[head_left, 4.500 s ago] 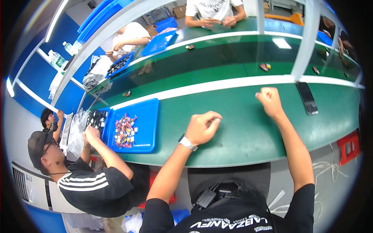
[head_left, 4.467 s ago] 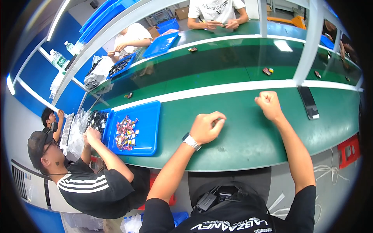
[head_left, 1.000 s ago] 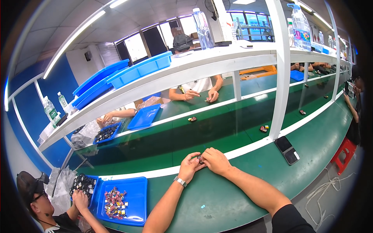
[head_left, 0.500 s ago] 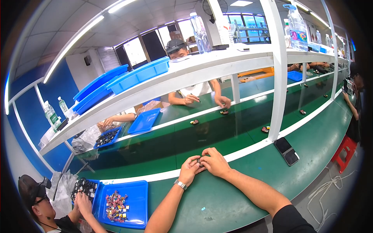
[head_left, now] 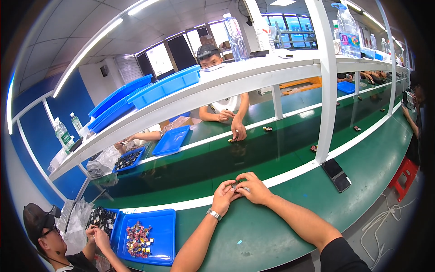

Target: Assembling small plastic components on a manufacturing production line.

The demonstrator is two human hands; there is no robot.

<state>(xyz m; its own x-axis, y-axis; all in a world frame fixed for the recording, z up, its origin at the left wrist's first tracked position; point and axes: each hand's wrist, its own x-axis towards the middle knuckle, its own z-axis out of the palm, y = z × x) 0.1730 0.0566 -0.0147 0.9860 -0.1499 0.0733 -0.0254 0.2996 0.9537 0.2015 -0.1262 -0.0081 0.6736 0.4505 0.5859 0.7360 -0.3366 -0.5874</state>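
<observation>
My left hand [head_left: 223, 198] and my right hand [head_left: 254, 189] meet over the green bench, near the white strip at its far edge. Between their fingertips is a small dark part [head_left: 234, 185], partly hidden by the fingers. Both hands are closed on it, with the fingers bent and the thumbs pressed close. A metal-banded watch [head_left: 214, 214] is on my left wrist. To the left of my left forearm, a blue tray [head_left: 168, 226] holds a heap of small red, yellow and white parts [head_left: 138, 239].
A black phone-like device [head_left: 336, 175] lies to the right, beside a white shelf post [head_left: 324, 90]. At left a co-worker handles something over a tray of black parts [head_left: 102, 219]. Across the green conveyor [head_left: 190, 174] another person's hand [head_left: 239, 130] reaches for a small part. A shelf carries blue trays [head_left: 165, 86].
The co-worker opposite has moved a hand leftward to another small part on the belt. Parts on the belt have shifted slightly. My hands still hold the small dark part, fingers slightly changed.
</observation>
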